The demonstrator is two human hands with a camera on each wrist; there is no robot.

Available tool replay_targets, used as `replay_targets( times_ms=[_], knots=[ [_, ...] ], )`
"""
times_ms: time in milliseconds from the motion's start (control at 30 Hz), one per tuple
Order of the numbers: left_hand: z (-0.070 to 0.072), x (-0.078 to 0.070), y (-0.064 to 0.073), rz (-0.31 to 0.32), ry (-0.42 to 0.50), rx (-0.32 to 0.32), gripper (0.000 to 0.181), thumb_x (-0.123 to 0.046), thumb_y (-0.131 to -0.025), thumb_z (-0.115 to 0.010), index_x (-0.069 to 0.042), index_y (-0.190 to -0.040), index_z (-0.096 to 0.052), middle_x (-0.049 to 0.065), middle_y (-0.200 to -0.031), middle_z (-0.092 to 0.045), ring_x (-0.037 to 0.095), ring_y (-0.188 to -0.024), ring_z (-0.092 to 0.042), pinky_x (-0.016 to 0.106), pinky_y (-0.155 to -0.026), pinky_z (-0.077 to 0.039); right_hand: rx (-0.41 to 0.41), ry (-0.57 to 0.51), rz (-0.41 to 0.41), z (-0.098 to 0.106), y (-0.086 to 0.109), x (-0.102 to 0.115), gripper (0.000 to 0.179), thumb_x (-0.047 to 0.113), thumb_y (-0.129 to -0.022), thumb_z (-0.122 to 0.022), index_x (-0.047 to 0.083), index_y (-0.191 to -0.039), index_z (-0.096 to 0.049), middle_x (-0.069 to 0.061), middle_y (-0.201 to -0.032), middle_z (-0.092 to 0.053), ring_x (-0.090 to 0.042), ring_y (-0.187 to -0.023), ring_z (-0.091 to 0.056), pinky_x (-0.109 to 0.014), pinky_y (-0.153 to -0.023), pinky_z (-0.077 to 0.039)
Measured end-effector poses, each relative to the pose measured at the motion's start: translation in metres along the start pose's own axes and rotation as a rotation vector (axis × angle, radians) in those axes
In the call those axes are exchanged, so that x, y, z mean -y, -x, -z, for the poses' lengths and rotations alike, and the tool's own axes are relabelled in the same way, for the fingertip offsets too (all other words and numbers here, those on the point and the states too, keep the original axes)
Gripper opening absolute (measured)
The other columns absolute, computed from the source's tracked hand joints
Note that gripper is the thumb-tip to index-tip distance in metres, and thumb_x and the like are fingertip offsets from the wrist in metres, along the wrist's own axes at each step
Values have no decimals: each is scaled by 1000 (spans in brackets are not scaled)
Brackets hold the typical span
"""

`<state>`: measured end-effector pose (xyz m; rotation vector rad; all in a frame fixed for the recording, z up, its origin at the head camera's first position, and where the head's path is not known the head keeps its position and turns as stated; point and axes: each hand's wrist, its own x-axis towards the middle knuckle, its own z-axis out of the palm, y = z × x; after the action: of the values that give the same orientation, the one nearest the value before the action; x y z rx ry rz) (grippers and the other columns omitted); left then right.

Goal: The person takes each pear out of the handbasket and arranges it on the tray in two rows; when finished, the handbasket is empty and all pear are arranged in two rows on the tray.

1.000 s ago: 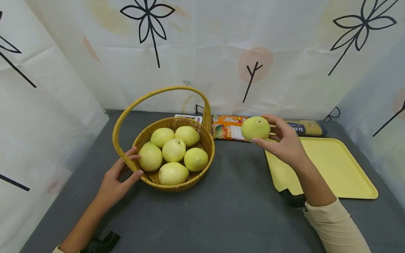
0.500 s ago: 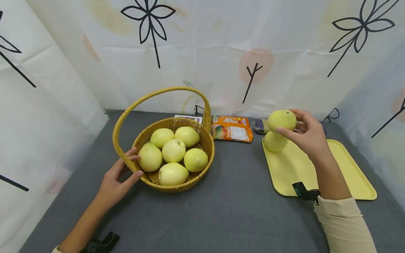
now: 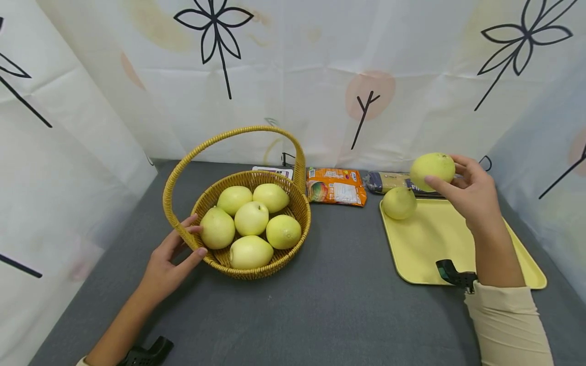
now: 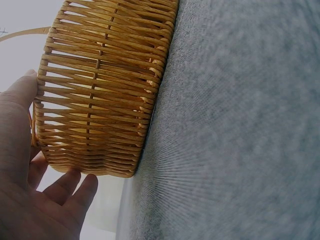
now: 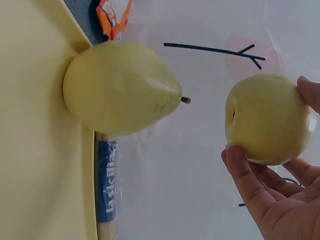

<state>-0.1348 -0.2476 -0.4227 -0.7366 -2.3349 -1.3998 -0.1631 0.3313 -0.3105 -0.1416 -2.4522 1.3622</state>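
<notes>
My right hand [image 3: 476,195] holds a yellow-green pear [image 3: 432,172] between thumb and fingers, raised above the far part of the yellow tray [image 3: 439,244]. Another pear [image 3: 399,203] stands on the tray's far left corner, its stem up; the right wrist view shows this standing pear [image 5: 122,87] apart from the held pear [image 5: 270,119]. At the left, my left hand [image 3: 167,267] grips the rim of a wicker basket [image 3: 256,272] beside the foot of its handle. Several pears [image 3: 251,218] lie in the basket. Against its woven side [image 4: 100,95] rest the left fingertips [image 4: 87,185].
Behind the tray lies a pack of pasta [image 3: 389,182], partly covered by the held pear and right hand. An orange packet [image 3: 336,186] lies between basket and tray. A white packet [image 3: 274,171] sits behind the basket. Patterned curtains [image 3: 320,76] border the grey table [image 3: 329,305].
My right hand has carried its pear rightward from left of the tray to above it, uncovering the standing pear and orange packet. The left hand and basket stay put.
</notes>
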Motion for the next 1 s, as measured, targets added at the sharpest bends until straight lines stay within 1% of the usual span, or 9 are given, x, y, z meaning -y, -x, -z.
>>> replay_targets(
  times_ms=[133,233,433,500,600,733,800,867,1000],
  knots=[
    [1,0,0,20,1,0,56,14,-84,-70,1,-137,-57,15,-154,-42,24,-139,-43,17,-101,-43,11,15,-34,4,-2,-3,72,32,-94,-72,19,-155,-37,-15,-144,-43,-7,-112,-56,-10,-75,-45],
    [1,0,0,18,2,-2,56,14,-84,-71,1,-136,-57,17,-153,-42,25,-138,-43,17,-101,-43,30,53,-62,5,-5,-9,77,37,-94,-70,16,-157,-33,-20,-149,-40,-14,-115,-55,-10,-74,-45],
    [0,0,0,13,3,2,54,14,-84,-70,2,-135,-57,18,-153,-42,25,-139,-42,17,-101,-42,67,102,-107,10,-10,-24,83,37,-94,-70,3,-157,-28,-31,-147,-38,5,-89,-53,-12,-66,-50],
    [0,0,-1,5,5,1,55,14,-84,-70,2,-135,-57,19,-153,-42,24,-139,-43,16,-101,-42,82,128,-124,12,-12,-29,84,38,-95,-69,1,-157,-26,-33,-146,-38,8,-82,-52,-13,-65,-49],
    [0,-1,-1,-7,3,-4,55,14,-84,-71,1,-135,-57,20,-152,-43,23,-139,-43,16,-101,-42,111,163,-157,15,-13,-34,88,42,-95,-68,2,-158,-22,-34,-148,-36,6,-81,-51,-24,-74,-50],
    [0,-2,-1,-17,1,-6,54,14,-83,-71,1,-135,-58,20,-151,-43,22,-139,-43,15,-100,-42,152,160,-196,16,-14,-38,92,46,-94,-67,2,-159,-20,-33,-152,-33,0,-87,-50,-49,-90,-47],
    [0,-2,-1,-15,1,-5,54,14,-83,-71,1,-134,-58,20,-152,-43,23,-139,-43,16,-101,-42,175,161,-208,17,-15,-40,93,46,-94,-67,-1,-158,-19,-35,-152,-32,0,-85,-52,-54,-92,-46],
    [0,-1,-1,-3,5,-2,54,15,-83,-71,1,-134,-58,19,-152,-42,23,-139,-43,16,-101,-43,196,160,-216,18,-16,-43,94,45,-94,-68,-3,-157,-17,-37,-149,-34,1,-81,-54,-47,-90,-52],
    [0,0,0,11,5,3,54,15,-83,-70,1,-134,-58,17,-153,-42,22,-139,-43,16,-101,-43,242,160,-220,19,-16,-48,97,39,-96,-68,-8,-156,-7,-41,-140,-36,0,-76,-60,-26,-74,-56]
  ],
)
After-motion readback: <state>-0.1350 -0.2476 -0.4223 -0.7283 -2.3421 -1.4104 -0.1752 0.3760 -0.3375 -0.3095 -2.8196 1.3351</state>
